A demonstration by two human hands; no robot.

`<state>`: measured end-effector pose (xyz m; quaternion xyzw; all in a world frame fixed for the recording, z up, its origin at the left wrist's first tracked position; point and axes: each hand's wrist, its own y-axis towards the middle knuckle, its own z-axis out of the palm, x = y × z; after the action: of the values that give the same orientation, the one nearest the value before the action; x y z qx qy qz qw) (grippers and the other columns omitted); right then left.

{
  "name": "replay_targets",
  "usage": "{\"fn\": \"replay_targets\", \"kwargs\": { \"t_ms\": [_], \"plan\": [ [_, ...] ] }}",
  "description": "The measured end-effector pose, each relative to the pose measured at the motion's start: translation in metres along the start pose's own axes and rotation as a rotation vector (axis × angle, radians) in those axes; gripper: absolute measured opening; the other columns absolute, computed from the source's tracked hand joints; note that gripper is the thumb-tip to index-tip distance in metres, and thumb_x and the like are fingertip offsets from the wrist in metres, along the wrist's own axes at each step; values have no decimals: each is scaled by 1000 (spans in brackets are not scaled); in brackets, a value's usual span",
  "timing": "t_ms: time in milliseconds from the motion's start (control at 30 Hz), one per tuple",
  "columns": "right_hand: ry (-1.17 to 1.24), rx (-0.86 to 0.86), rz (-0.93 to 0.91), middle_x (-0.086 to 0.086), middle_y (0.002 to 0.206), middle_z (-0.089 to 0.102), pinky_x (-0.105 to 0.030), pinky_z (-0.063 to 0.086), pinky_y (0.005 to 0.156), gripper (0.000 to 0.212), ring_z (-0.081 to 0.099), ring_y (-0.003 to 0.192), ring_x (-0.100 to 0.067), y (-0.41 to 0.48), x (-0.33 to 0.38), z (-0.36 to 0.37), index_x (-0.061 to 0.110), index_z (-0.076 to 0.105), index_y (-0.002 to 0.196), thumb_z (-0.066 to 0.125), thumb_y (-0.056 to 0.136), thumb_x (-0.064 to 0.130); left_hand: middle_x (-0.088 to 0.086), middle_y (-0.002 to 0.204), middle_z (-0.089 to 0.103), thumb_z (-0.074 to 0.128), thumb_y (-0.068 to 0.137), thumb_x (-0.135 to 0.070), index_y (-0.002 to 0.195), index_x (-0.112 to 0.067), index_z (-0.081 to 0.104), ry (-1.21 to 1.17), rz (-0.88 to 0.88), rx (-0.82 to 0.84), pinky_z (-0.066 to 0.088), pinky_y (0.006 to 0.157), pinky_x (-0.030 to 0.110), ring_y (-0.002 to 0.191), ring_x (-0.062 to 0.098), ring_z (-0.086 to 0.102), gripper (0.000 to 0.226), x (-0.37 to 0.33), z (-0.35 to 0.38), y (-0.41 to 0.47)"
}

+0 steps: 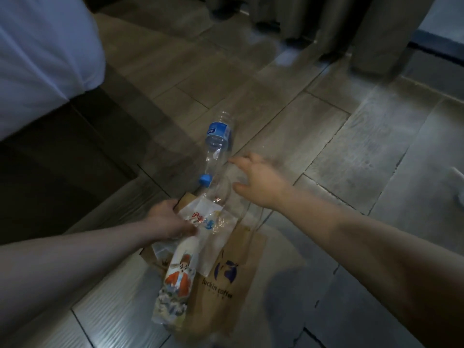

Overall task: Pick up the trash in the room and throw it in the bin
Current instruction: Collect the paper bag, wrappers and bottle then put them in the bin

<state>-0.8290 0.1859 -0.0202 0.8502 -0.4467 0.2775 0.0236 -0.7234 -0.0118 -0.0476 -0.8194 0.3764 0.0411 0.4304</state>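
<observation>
- On the wood-plank floor, just beyond the top edge of the brown paper bag, lies a clear plastic bottle with a blue label. Its blue cap points back toward the bag.
- Right of that bottle and beyond the bag, the right hand is stretched out with fingers spread and holds nothing. One fingertip is just beside the bottle's side; motion blur makes it hard to say whether it touches.
- At the bag's top left corner, the left hand grips the bag, fingers curled over its edge and thumb pressed on the crumpled white wrapper lying against it.
- Across the bag's front lies a white bottle with a painted figure, slanting down toward the bag's lower left.
- Above the wrapper, at the bag's mouth, a second clear container shows, its shape unclear.
- Far left of the bag stands a bed with white sheets on a dark base.
- Well beyond the bag, along the far wall, hang grey curtains.
- Far right of the bag, a blurred white object lies on the floor.
</observation>
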Motion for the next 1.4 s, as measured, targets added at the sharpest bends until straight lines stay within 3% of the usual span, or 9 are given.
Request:
{"fn": "replay_targets", "kwargs": {
  "t_ms": [167,267,333,467,633,800,1033,1200,1400],
  "plan": [
    [-185,133,-43,-10,161,-5,-44,18,119,67,3,147,-36,50,27,11,31,22,151,53,93,43,3,100,63,86,65,-21,115,-15,57,15,21,42,46,60,23,91,18,61,58,15,-15,5],
    [-316,216,-69,-6,161,-11,-46,7,119,68,-11,146,-35,58,26,4,31,16,152,47,95,49,1,101,61,84,67,-18,115,-16,55,32,46,79,48,65,25,91,16,60,56,20,-14,5],
    [-379,192,-69,-11,161,1,-42,7,119,60,-5,147,-34,57,21,-4,22,28,150,44,97,44,2,107,62,84,67,-20,116,-17,56,82,86,70,47,74,25,95,17,59,57,21,-12,5],
    [-409,-158,30,-17,136,42,-37,34,103,44,34,129,-31,43,2,-12,3,56,126,43,96,33,1,101,63,85,65,-19,110,-18,57,81,121,90,49,75,25,93,18,61,53,24,-13,7],
    [-158,-118,266,-21,148,21,-42,37,103,74,37,126,-42,38,-9,4,14,24,145,60,87,41,9,104,68,86,63,-14,109,-11,59,21,138,142,56,83,39,93,22,65,54,24,-21,10],
    [126,-100,548,-21,152,9,-38,43,95,97,45,123,-38,35,-32,17,26,-2,151,69,85,24,2,101,64,83,67,-15,113,-14,55,-5,127,131,50,66,24,91,16,62,54,18,-20,7],
    [294,-154,456,-16,140,31,-35,43,88,84,51,103,-25,-27,-38,-15,33,2,152,58,91,19,-3,94,64,84,67,-21,104,-22,58,-94,129,74,50,67,28,85,14,61,46,-10,-10,0],
    [319,-122,407,-8,138,36,-31,42,84,74,49,95,-14,-105,-43,-62,36,6,151,51,93,24,2,101,65,83,68,-22,116,-18,56,-182,162,21,55,70,33,88,18,64,56,-66,2,-25],
    [583,-304,513,10,101,52,-19,46,50,66,57,58,-9,-201,-44,-135,40,21,147,56,93,23,0,94,62,80,72,-20,110,-18,53,-213,299,-40,49,54,26,78,14,62,47,-158,-1,-77]
  ]
}}
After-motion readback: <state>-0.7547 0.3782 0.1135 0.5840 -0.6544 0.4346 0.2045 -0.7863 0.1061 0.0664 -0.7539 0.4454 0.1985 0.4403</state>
